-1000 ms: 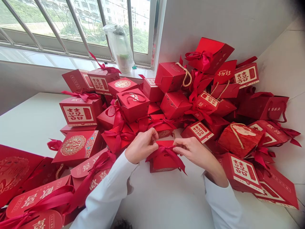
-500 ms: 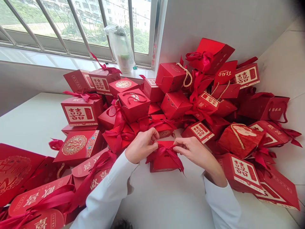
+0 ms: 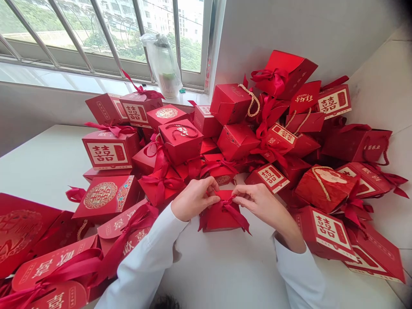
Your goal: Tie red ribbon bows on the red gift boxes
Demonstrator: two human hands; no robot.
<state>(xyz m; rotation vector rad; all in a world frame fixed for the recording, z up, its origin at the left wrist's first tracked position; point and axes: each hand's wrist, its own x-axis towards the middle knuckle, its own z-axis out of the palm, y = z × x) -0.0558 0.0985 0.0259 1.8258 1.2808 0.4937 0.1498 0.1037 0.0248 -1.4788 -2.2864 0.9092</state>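
Note:
A small red gift box (image 3: pixel 222 219) sits on the white table in front of me, with a dark red ribbon (image 3: pixel 232 211) across its top. The ribbon is gathered in a bow or knot over the middle of the lid, and its tails hang down the near side. My left hand (image 3: pixel 197 197) pinches the ribbon on the left of the knot, thumb against fingers. On the other side my right hand (image 3: pixel 255 198) pinches it close to the knot. Fingertips partly cover the loops.
Red gift boxes are piled behind and on both sides, such as a box with gold rope (image 3: pixel 325 189) and a patterned box (image 3: pixel 104 195). A bagged cup (image 3: pixel 167 73) stands on the windowsill (image 3: pixel 64 81). Bare white table (image 3: pixel 219 270) lies nearest me.
My left hand has shifted slightly right, closer to the knot. The ribbon's loops look drawn in smaller and its left tail now hangs beside the box.

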